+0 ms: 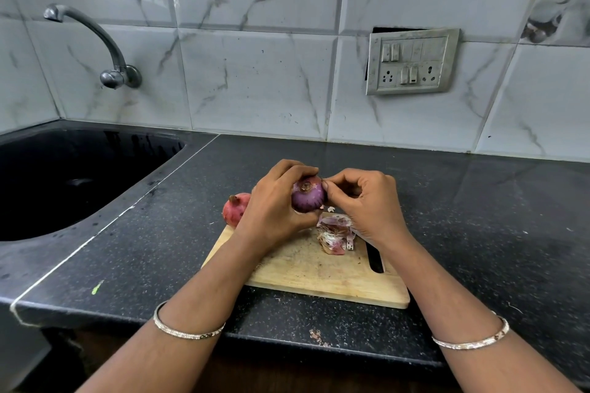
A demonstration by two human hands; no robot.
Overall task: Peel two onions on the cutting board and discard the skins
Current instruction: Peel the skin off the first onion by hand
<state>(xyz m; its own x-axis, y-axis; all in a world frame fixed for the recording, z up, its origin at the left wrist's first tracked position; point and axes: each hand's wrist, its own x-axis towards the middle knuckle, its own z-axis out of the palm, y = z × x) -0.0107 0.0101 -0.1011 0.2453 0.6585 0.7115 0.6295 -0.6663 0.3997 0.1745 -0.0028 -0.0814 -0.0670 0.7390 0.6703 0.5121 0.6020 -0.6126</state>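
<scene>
Onion [308, 199] over cutting board [319, 274], tufted end tilted up toward camera, purple, glossy. Left fingers [287, 171] curled round it; right fingers [333, 185] pinching its top edge.

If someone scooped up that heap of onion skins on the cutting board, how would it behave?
The onion skins look thin, curled and papery, so probably very light and floppy. They lie as loose separate pieces on the cutting board, so a scoop would likely drop some. A push might scatter them rather than slide them together.
</scene>
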